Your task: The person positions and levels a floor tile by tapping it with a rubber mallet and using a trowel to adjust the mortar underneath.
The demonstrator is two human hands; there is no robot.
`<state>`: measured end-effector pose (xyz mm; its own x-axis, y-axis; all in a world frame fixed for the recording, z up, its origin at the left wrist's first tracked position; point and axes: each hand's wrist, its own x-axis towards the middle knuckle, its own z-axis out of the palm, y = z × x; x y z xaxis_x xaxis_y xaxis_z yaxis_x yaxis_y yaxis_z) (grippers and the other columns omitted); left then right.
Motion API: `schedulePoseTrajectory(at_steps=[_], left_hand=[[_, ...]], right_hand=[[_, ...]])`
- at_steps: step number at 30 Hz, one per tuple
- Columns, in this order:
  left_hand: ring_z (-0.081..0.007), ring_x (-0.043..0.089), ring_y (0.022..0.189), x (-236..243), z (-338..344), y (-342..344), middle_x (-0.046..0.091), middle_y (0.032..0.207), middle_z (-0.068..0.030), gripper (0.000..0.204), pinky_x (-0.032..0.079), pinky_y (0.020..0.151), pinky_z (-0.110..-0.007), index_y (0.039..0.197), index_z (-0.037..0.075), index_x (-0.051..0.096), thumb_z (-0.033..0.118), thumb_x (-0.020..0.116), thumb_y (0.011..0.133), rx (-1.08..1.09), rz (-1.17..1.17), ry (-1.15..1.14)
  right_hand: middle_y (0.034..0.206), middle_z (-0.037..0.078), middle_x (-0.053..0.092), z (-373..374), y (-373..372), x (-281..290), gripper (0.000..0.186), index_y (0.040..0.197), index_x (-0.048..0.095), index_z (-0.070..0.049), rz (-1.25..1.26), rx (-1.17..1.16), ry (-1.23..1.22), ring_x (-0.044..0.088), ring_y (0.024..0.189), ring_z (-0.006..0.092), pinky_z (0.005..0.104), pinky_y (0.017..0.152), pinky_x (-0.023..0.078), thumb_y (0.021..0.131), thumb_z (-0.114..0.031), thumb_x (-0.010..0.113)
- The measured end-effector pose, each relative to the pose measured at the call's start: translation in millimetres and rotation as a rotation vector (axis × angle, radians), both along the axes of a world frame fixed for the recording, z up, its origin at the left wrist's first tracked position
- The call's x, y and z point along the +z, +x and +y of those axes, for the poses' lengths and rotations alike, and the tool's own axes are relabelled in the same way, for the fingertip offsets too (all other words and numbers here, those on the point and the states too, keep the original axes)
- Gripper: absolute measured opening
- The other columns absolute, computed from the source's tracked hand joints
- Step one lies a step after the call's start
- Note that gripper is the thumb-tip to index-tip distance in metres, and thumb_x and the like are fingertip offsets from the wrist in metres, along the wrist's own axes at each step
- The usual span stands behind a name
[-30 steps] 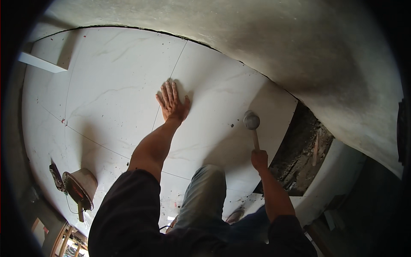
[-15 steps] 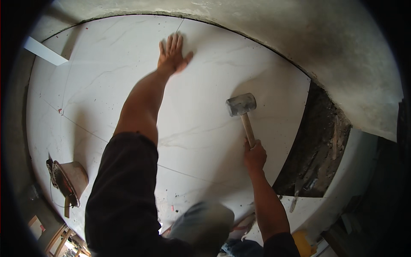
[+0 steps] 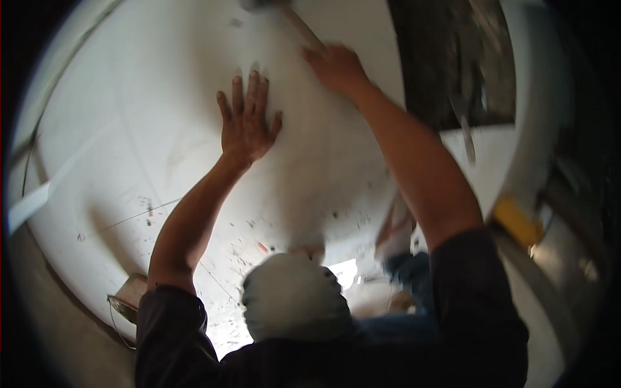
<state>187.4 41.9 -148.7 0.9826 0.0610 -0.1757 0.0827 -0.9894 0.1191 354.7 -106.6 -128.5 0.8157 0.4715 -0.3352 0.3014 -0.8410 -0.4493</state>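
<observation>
Fingers spread, my left hand (image 3: 248, 123) rests palm down on a large white marbled floor tile (image 3: 310, 168). My right hand (image 3: 336, 68) is wrapped round the wooden handle of a mallet (image 3: 301, 27), reaching out ahead over the same tile. The grey mallet head is at the top edge of the picture, partly cut off and blurred; whether it touches the tile I cannot tell. My knee (image 3: 291, 297) is bent below, between my forearms.
Right of the tile lies a dark strip of bare bed (image 3: 446, 71), with a trowel (image 3: 467, 132) at its near end. A bucket (image 3: 132, 291) stands at lower left. A white strip (image 3: 29, 207) is at far left, and a yellow object (image 3: 517, 220) sits at right.
The view has swung, so the floor and bucket appear shifted. My right hand has carried the mallet forward and leftward, closer to my left hand, which stays flat on the tile.
</observation>
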Motion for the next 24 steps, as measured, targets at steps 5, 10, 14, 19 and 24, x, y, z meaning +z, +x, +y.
schedulePoseTrajectory(at_steps=[5, 10, 14, 19, 24], left_hand=[[-0.0289, 0.013, 0.142, 6.0, -110.5, -43.7, 0.017, 0.155, -0.0053, 0.068, 0.009, 0.111, -0.059, 0.147, 0.014, 0.024, 0.048, 0.040, 0.091, -0.385, 0.054, -0.123], [-0.0269, 0.010, 0.143, 1.8, -161.9, -57.1, 0.015, 0.155, -0.0077, 0.070, 0.006, 0.113, -0.056, 0.147, 0.011, 0.023, 0.049, 0.039, 0.091, -0.510, 0.070, -0.196], [-0.0245, 0.015, 0.142, 0.8, -185.7, -59.6, 0.021, 0.153, -0.0092, 0.067, 0.008, 0.115, -0.050, 0.143, 0.009, 0.033, 0.050, 0.040, 0.091, -0.531, 0.018, -0.218], [-0.0246, 0.016, 0.142, -1.5, -203.9, -55.7, 0.023, 0.152, -0.0097, 0.067, 0.009, 0.115, -0.049, 0.143, 0.008, 0.033, 0.050, 0.041, 0.090, -0.526, -0.021, -0.232], [-0.0246, 0.016, 0.142, -8.1, -172.2, -63.4, 0.023, 0.153, -0.0072, 0.066, 0.007, 0.115, -0.050, 0.144, 0.012, 0.032, 0.048, 0.044, 0.090, -0.506, -0.060, -0.282]], right_hand=[[0.081, 0.019, 0.063, -12.3, 15.7, 24.6, 0.058, 0.104, 0.060, 0.007, 0.341, -0.109, 0.097, 0.063, 0.074, 0.0292, 0.0412, 0.070, 0.050, 0.092, -0.048, 0.047], [0.065, 0.014, 0.060, -25.6, 9.4, 29.3, 0.055, 0.094, 0.058, 0.013, 0.455, -0.233, 0.286, 0.061, 0.056, 0.0245, 0.0378, 0.055, 0.050, 0.092, -0.042, 0.054], [0.070, 0.016, 0.062, -27.5, 13.2, 27.2, 0.054, 0.094, 0.059, 0.012, 0.451, -0.144, 0.217, 0.063, 0.057, 0.0251, 0.0366, 0.054, 0.051, 0.091, -0.041, 0.054], [0.072, 0.016, 0.063, -21.4, 9.5, 31.4, 0.054, 0.096, 0.059, 0.012, 0.436, -0.164, 0.187, 0.063, 0.058, 0.0246, 0.0357, 0.056, 0.052, 0.091, -0.041, 0.055], [0.072, 0.015, 0.063, -13.5, 1.6, 42.3, 0.053, 0.095, 0.060, 0.012, 0.414, -0.297, 0.210, 0.063, 0.057, 0.0240, 0.0340, 0.057, 0.052, 0.091, -0.041, 0.055]])
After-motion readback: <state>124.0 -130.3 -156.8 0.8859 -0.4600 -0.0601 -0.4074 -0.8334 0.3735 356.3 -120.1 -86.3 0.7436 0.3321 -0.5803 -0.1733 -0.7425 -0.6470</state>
